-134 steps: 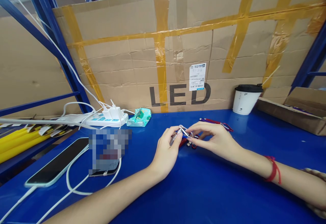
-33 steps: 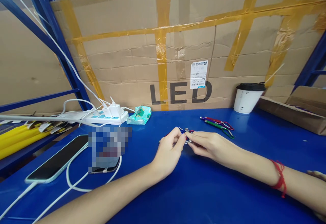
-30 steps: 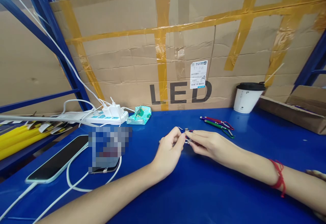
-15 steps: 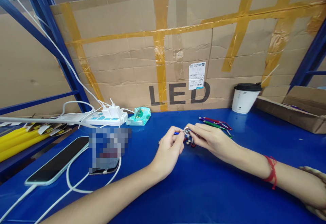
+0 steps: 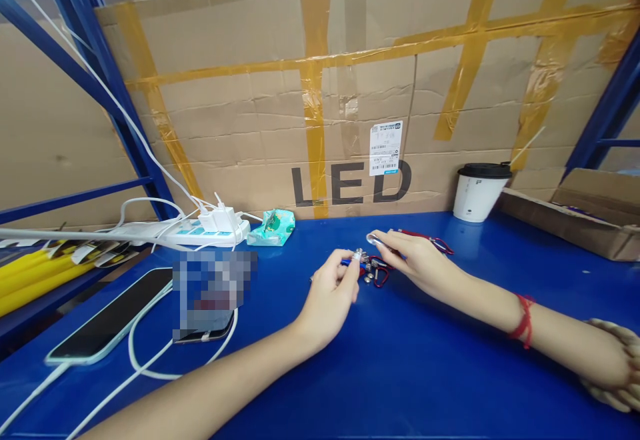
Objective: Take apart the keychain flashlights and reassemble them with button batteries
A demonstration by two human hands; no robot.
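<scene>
My left hand [image 5: 333, 287] pinches a small silvery metal piece [image 5: 357, 254] between thumb and fingertips. My right hand [image 5: 417, 253] is closed around a silver object with a rounded, hook-like end [image 5: 372, 239], most of it hidden by the fingers. The two hands are a short way apart. On the blue table below them are a red carabiner clip [image 5: 381, 278], small round silver pieces [image 5: 369, 279] and a blue item [image 5: 346, 263], partly covered by my left hand. Behind my right hand lies a slim red item with a clip end [image 5: 425, 235].
A white cup with black lid [image 5: 479, 193] and an open cardboard box [image 5: 575, 220] stand back right. To the left are a phone [image 5: 113, 313] with white cables, a power strip [image 5: 190, 231] and a green packet [image 5: 273, 228]. A taped cardboard sheet [image 5: 225, 133] stands behind.
The hands have separated: my right hand has drawn slightly back with the silver hooked object, while the small metal piece stays in my left fingertips. The red carabiner on the table shows more fully.
</scene>
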